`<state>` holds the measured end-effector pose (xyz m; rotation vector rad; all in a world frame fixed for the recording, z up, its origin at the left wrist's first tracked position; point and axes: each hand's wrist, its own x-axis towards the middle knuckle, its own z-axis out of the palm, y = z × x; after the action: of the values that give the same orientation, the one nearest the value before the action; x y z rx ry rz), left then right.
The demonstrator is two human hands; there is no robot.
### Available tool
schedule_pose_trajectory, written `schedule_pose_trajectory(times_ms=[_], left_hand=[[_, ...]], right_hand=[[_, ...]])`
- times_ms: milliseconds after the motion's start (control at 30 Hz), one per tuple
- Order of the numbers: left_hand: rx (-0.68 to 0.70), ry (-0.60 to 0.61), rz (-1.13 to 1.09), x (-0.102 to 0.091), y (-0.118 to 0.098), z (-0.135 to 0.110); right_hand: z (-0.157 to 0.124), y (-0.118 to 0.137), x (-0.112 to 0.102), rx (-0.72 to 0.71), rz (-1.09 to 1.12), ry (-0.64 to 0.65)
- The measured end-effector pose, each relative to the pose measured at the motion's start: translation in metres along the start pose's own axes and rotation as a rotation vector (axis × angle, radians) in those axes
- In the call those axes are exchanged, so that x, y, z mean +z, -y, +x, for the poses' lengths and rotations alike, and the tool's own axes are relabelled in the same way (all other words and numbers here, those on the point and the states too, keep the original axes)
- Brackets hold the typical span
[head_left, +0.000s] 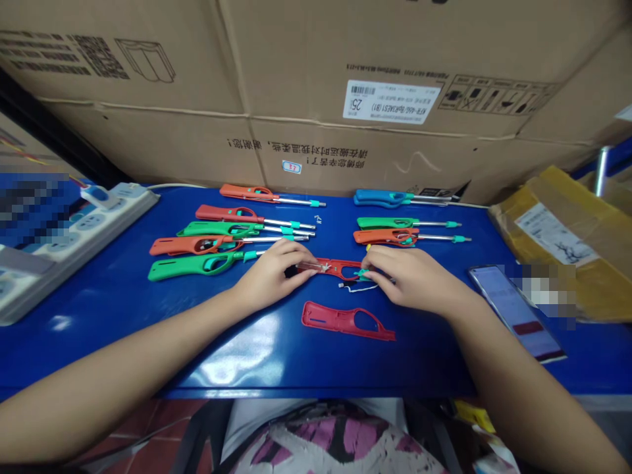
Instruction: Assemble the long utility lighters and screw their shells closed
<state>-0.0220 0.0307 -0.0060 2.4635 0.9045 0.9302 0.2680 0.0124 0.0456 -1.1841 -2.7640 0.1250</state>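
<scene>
Fingers [296, 258] of left hand [269, 280] and right hand [417, 280] pinched on open red lighter shell [336, 268], frame centre; light, thin, brittle plastic, so grip by the edges.

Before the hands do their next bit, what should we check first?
1. Left hand holds the open red shell at one end: ok.
2. Right hand grip at the other end: cannot tell, the fingers hide it.
3. White wire tucked inside the shell: not ok, it trails onto the table.
4. Loose red cover within reach: ok, it lies just nearer the person.
5. Phone clear of the hands: ok, off to the right.
</scene>
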Motion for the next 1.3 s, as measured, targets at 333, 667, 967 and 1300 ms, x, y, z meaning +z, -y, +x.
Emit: schedule_pose_trajectory(times_ms=[333, 667, 967, 1300], left_hand=[[0.021, -0.015, 0.031, 0.003, 0.004, 0.0], [-0.002, -0.051, 0.013, 0.003, 0.002, -0.001], [0.118, 0.054, 0.028, 0.0, -0.003, -0.002], [0.18, 0.095, 0.05, -0.006, -0.009, -0.003]], right_hand=[[0.0, -0.004, -0.002, 0.116, 0.011, 0.139], [0.004, -0.002, 0.005, 0.122, 0.097, 0.098], [-0.008, -0.004, -0.014, 0.186, 0.081, 0.192], [-0.013, -0.021, -0.011, 0.19, 0.137, 0.256]])
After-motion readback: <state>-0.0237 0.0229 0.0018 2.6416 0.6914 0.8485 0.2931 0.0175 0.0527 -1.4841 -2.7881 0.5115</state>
